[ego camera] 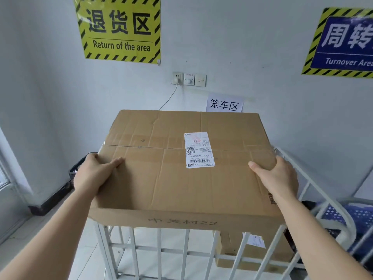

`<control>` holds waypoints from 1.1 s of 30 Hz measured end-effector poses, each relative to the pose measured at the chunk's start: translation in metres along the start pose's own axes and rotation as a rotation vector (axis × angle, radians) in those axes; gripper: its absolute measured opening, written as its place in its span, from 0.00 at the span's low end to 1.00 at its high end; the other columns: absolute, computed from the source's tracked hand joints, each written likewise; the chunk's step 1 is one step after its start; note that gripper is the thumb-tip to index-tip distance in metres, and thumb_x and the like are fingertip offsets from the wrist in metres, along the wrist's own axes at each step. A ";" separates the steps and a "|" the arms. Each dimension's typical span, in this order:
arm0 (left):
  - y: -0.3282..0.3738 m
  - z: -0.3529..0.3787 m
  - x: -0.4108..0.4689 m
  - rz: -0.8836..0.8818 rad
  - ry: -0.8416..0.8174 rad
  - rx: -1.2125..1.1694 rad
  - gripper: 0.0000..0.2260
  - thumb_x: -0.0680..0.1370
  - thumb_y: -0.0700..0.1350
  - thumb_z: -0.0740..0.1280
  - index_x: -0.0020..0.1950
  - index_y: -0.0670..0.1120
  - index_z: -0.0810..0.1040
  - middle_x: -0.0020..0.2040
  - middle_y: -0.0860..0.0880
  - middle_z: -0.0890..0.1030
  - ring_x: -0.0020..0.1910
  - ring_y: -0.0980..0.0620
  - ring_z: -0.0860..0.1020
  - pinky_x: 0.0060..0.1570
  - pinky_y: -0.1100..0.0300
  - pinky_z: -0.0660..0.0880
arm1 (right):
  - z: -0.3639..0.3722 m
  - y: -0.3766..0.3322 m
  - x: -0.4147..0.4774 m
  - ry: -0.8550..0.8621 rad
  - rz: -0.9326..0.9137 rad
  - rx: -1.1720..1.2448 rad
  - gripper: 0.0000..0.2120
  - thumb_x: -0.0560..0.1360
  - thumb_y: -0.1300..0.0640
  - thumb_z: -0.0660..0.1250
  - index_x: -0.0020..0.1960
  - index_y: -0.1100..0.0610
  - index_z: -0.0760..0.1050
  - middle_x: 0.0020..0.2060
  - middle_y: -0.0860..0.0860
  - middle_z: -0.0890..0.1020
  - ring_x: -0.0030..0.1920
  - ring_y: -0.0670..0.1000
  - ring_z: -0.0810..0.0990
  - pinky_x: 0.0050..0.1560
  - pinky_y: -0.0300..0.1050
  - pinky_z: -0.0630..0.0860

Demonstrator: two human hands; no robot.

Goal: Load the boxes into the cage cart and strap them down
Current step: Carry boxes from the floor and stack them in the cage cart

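Holds a big brown box [187,168] up with both hands, right over the near top edge of the white cage cart [105,249]. Grips the left edge of it with the left hand [94,174], thumb flat on top, other fingers tucked round the side and out of sight. Grips the right edge with the right hand [276,176] in the same way, thumb on top. Cannot tell if the bottom of the box touches the cart's top bar or hangs just above it. Has a white label [198,149] stuck on top, a bit right of the middle, across the taped seam. Can see a smaller brown box [252,257] low down inside the cart, on the right, behind the white bars. Can see a black bin [78,166] on the floor at the left, just behind the left hand, and something blue with white dots [343,217] at the right, past the bars. Looks at a far wall with a yellow sign [119,29] on the left, a blue sign [343,43] on the right, wall sockets [188,78] in between, and a small paper note [224,105] just above the box's far edge.
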State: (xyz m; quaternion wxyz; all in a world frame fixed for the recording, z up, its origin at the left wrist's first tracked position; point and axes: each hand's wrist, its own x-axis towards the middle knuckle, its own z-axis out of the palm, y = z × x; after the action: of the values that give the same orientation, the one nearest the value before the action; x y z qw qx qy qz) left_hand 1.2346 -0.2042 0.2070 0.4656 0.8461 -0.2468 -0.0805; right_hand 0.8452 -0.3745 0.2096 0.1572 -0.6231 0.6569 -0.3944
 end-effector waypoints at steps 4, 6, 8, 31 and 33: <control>0.016 0.029 0.044 -0.036 0.023 0.019 0.35 0.69 0.64 0.71 0.68 0.47 0.68 0.59 0.46 0.78 0.58 0.42 0.75 0.52 0.49 0.71 | 0.037 -0.011 0.051 -0.029 -0.006 0.008 0.37 0.64 0.32 0.70 0.63 0.55 0.72 0.56 0.55 0.78 0.57 0.60 0.77 0.53 0.58 0.78; 0.023 0.045 0.064 -0.048 0.030 0.022 0.35 0.68 0.64 0.71 0.68 0.47 0.68 0.59 0.46 0.78 0.58 0.42 0.75 0.52 0.49 0.71 | 0.057 -0.014 0.075 -0.049 -0.003 0.015 0.37 0.64 0.31 0.69 0.63 0.55 0.72 0.56 0.54 0.77 0.58 0.60 0.76 0.54 0.58 0.77; 0.026 0.063 0.084 -0.057 0.030 0.018 0.35 0.69 0.64 0.72 0.68 0.47 0.68 0.59 0.46 0.78 0.58 0.42 0.76 0.53 0.49 0.72 | 0.078 -0.016 0.100 -0.062 -0.009 0.013 0.37 0.64 0.32 0.69 0.62 0.56 0.72 0.57 0.55 0.78 0.59 0.60 0.76 0.56 0.59 0.76; -0.060 0.235 0.274 -0.271 -0.178 0.267 0.39 0.68 0.64 0.72 0.71 0.45 0.65 0.68 0.42 0.72 0.58 0.39 0.75 0.53 0.48 0.75 | 0.321 0.013 0.207 -0.316 0.216 -0.149 0.34 0.67 0.38 0.73 0.64 0.59 0.71 0.61 0.58 0.75 0.63 0.60 0.73 0.57 0.55 0.74; -0.075 0.249 0.289 -0.277 -0.215 0.258 0.40 0.68 0.64 0.73 0.72 0.45 0.64 0.66 0.43 0.74 0.60 0.40 0.75 0.51 0.50 0.74 | 0.345 0.020 0.203 -0.334 0.268 -0.161 0.34 0.66 0.39 0.73 0.64 0.58 0.72 0.60 0.57 0.76 0.62 0.60 0.73 0.57 0.56 0.74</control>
State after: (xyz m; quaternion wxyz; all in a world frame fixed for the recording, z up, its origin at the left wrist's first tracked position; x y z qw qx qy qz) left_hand 1.4198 -0.4991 0.0341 0.3088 0.9111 -0.1848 -0.2011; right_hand 1.0362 -0.6792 0.0325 0.2644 -0.5976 0.7279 -0.2077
